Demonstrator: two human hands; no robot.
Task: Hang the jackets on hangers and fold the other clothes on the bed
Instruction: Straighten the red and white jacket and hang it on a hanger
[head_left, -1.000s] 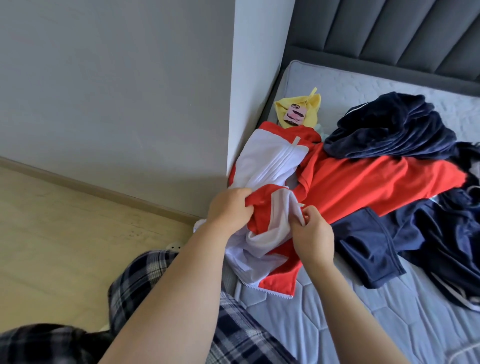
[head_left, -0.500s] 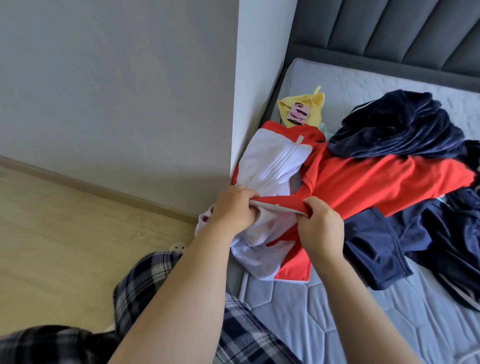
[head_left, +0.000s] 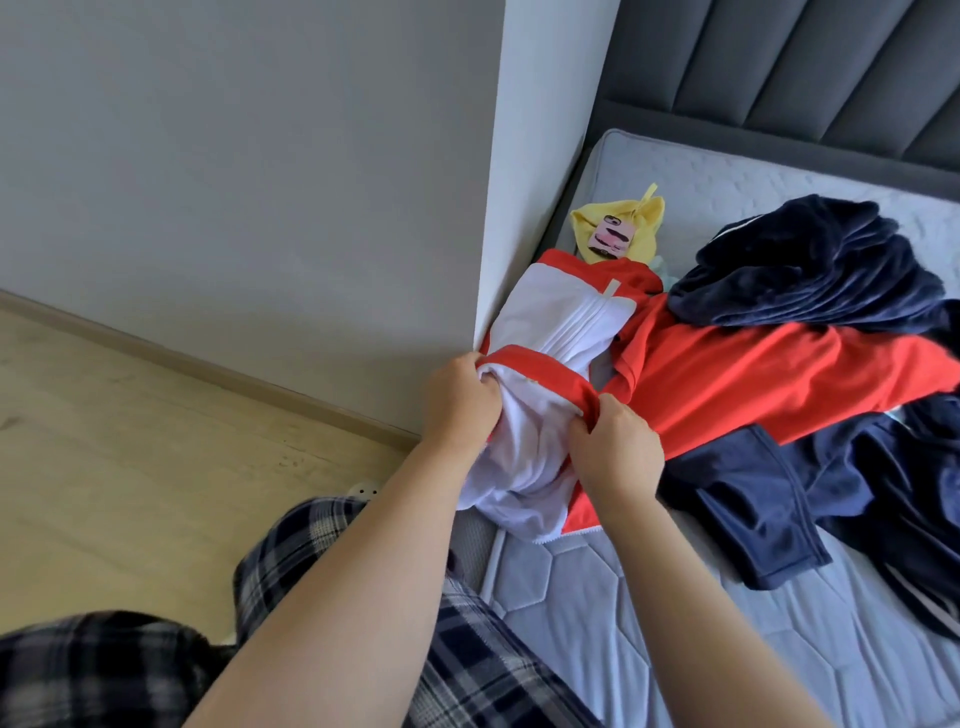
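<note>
At the near left corner of the mattress (head_left: 623, 613), hard against the wall corner (head_left: 540, 182), we log the red-and-white jacket (head_left: 558, 322), white panel facing up. Long axis: it runs from the hands away toward the headboard (head_left: 779, 78), with the collar at the far end just short of a yellow cloth (head_left: 597, 223). The near end is bunched white fabric spilling over the mattress edge. A red band of the jacket is drawn taut crosswise between the two hands, at right angles to that axis. Left hand (head_left: 457, 410): fingers curled round the band's wall-side end, gripping it. Right hand (head_left: 615, 447): fingers and thumb pinching the band's other end, on the side of the pile. Both hands sit at the same near station, so neither is closer to the collar; the body of the jacket lies beyond the fingers. The right hand is just beside the red shirt (head_left: 753, 379), whose edge touches the jacket's right flank. A navy fleece (head_left: 810, 265) rests on that shirt, and navy shorts (head_left: 748, 499) lie nearer us. No hanger in view. Our reading: the jacket is being gathered or straightened before hanging, and the task is barely begun. Any lift should come toward us along the axis, or the shirt may drag.
</note>
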